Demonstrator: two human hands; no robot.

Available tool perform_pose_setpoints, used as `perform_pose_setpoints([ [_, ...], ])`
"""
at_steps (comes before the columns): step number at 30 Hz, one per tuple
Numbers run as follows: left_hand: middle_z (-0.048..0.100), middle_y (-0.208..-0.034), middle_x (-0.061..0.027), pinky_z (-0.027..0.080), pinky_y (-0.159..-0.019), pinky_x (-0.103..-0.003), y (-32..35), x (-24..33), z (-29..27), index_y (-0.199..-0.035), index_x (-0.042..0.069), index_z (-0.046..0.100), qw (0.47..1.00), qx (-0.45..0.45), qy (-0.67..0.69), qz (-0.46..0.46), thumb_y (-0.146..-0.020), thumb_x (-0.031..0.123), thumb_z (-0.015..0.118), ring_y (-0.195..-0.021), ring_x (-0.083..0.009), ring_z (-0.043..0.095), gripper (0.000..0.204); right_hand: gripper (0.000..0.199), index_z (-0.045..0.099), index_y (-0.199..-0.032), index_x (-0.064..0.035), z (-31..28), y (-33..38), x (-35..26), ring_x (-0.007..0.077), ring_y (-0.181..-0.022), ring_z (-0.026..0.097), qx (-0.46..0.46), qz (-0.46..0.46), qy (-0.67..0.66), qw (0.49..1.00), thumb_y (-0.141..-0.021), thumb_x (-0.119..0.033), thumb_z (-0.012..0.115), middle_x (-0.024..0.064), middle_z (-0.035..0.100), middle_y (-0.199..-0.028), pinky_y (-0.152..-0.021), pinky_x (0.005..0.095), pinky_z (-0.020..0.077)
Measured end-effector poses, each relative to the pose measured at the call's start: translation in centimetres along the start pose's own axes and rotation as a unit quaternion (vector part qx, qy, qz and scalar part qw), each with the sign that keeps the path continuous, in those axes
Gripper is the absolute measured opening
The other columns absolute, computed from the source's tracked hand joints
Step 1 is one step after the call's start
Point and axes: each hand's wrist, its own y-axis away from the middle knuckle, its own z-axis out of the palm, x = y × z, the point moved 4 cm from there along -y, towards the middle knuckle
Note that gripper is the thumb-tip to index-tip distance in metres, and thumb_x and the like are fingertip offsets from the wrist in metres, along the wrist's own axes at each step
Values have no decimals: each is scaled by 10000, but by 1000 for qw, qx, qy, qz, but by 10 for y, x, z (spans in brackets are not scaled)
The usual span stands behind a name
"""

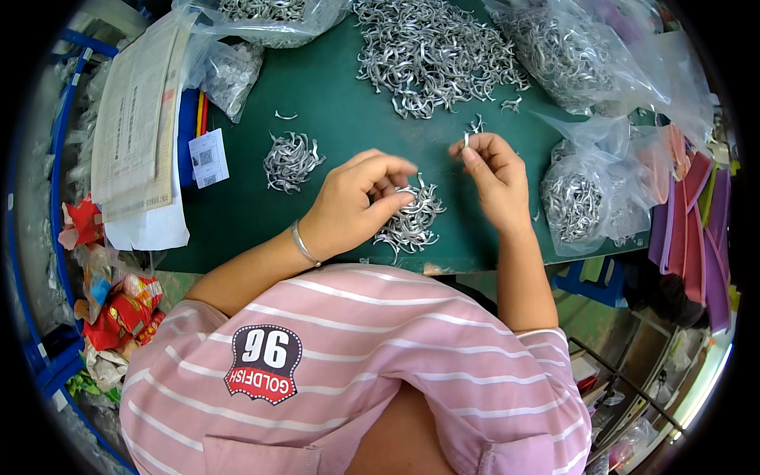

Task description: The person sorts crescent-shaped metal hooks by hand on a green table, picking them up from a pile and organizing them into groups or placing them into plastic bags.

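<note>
While the left hand [360, 198] rests on the green desk [332, 111] with its fingers [396, 168] curled together over the small heap of metal clips [412, 222], whatever they pinch is hidden beneath the knuckles; the right hand [495, 170], at about two o'clock from that heap, holds its fingers clamped on a single thin clip [466, 141], only whose tip shows above the thumb. At ten o'clock from the left hand lies a second little heap [291, 160]; at twelve o'clock spreads the large loose pile [431, 51], cut off by the upper edge. At three o'clock of the right hand stands a clear bag of clips [578, 198], its contents blurred by plastic; further bags [570, 47] lie at one o'clock; papers [138, 119] sit at nine o'clock, their print too small to make out.
</note>
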Motion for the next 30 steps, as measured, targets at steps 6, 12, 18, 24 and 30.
perform_pose_setpoints([
  [6, 638, -874, -79, 498, -656, -250, -5, 11, 1, -994, 11, 677, 987, -19, -81, 139, -758, -18, 713, -773, -153, 625, 240, 116, 611, -946, 19, 35, 34, -19, 56, -702, 501, -215, 88, -90, 968, -937, -90, 572, -13, 567, -770, -607, 222, 436],
  [12, 660, -869, -95, 504, -644, -248, 2, 5, -5, -871, -10, 678, 996, -5, -42, 75, -750, -30, 713, -731, -155, 627, 128, 90, 647, -896, -8, 3, 5, -22, 316, -745, 597, 51, -195, 335, 921, -807, -21, 646, 137, 604, -839, -663, 372, 483],
  [18, 650, -872, -92, 499, -647, -241, 4, 2, -3, -837, -10, 658, 998, -7, -7, 57, -745, -50, 708, -737, -138, 616, 112, 73, 640, -854, 8, -16, -5, 6, 307, -756, 595, 64, -134, 347, 926, -782, 8, 656, 134, 599, -858, -672, 372, 489],
  [24, 618, -893, -71, 479, -627, -250, 5, -7, -1, -841, 15, 660, 995, -42, -74, 60, -744, -35, 710, -736, -144, 593, 120, 106, 630, -880, 10, -6, 1, 11, 260, -689, 588, 70, -24, 160, 984, -782, 12, 668, 127, 589, -831, -634, 339, 484],
  [30, 602, -884, -58, 467, -602, -250, 6, -10, 5, -879, 27, 670, 988, -65, -113, 77, -768, 5, 706, -694, -140, 576, 118, 143, 628, -905, 3, -4, 0, 8, 304, -712, 578, 46, -172, 362, 915, -770, 5, 675, 138, 576, -829, -649, 375, 477],
])
